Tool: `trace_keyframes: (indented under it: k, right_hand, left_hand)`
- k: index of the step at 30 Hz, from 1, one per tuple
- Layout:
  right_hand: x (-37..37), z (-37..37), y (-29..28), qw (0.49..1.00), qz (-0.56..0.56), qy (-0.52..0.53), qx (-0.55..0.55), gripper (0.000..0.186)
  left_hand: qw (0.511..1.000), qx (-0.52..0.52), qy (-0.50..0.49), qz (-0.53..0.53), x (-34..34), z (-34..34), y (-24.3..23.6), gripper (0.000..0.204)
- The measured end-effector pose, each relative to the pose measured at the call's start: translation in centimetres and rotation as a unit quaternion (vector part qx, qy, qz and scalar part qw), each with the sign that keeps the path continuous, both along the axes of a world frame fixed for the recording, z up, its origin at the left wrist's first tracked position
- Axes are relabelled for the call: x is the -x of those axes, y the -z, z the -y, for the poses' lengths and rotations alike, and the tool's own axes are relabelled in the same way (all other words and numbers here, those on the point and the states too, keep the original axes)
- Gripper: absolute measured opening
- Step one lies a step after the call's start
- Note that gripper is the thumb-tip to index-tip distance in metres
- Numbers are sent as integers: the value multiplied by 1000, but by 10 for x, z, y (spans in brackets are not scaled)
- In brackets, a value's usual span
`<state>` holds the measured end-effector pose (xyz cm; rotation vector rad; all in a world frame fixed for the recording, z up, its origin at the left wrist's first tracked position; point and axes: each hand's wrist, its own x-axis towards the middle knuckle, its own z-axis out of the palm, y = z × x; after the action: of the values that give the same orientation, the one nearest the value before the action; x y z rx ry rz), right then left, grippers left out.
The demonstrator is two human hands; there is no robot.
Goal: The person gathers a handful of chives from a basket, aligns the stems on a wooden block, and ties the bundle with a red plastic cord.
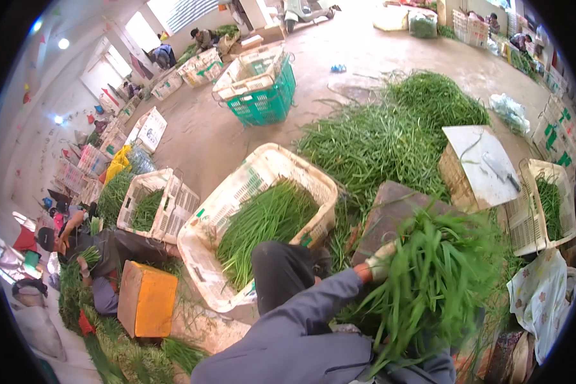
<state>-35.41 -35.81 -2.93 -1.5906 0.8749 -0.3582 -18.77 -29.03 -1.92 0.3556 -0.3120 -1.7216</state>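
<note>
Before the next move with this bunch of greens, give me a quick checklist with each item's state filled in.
1. Left hand at the bunch: ok, it meets the bunch's left side.
2. Left hand's grip firm: cannot tell, leaves cover part of the fingers.
3. Right hand in sight: not ok, it does not show.
4. Bunch tidy: not ok, its leaves splay out and look partly blurred.
5. Crate upright: ok, it stands open side up with cut greens inside.
6. Knife apart from the left hand: ok, what looks like one lies on the white-topped box, beyond the bunch.
</note>
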Motion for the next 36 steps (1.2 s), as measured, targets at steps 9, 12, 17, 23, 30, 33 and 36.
trace_keyframes:
  k: [9, 12, 17, 23, 30, 33, 36]
  right_hand:
    - [-3, -5, -22, 977, 171, 94, -89, 43]
    - [0, -12, -28, 934, 246, 170, -196, 41]
    - [-15, -48, 39, 904, 112, 288, -297, 46]
    - [-4, -49, 36, 895, 105, 291, -321, 40]
    - [-4, -44, 53, 973, 31, 179, -145, 37]
    - [-9, -43, 33, 968, -101, 180, 145, 24]
    - [-30, -32, -4, 957, -58, 213, 187, 26]
  left_hand:
    - [648, 72, -27, 758, -30, 15, -58, 84]
    - [600, 76, 143, 783, -32, 48, -97, 60]
    - [558, -95, 130, 814, -47, 43, -16, 99]
    - [707, -90, -13, 701, -93, 29, 22, 90]
    - [501, -63, 92, 858, -17, 6, -21, 131]
    - [351, -118, 58, 927, 4, -7, -19, 135]
    - [348, -130, 39, 928, -4, -16, -10, 129]
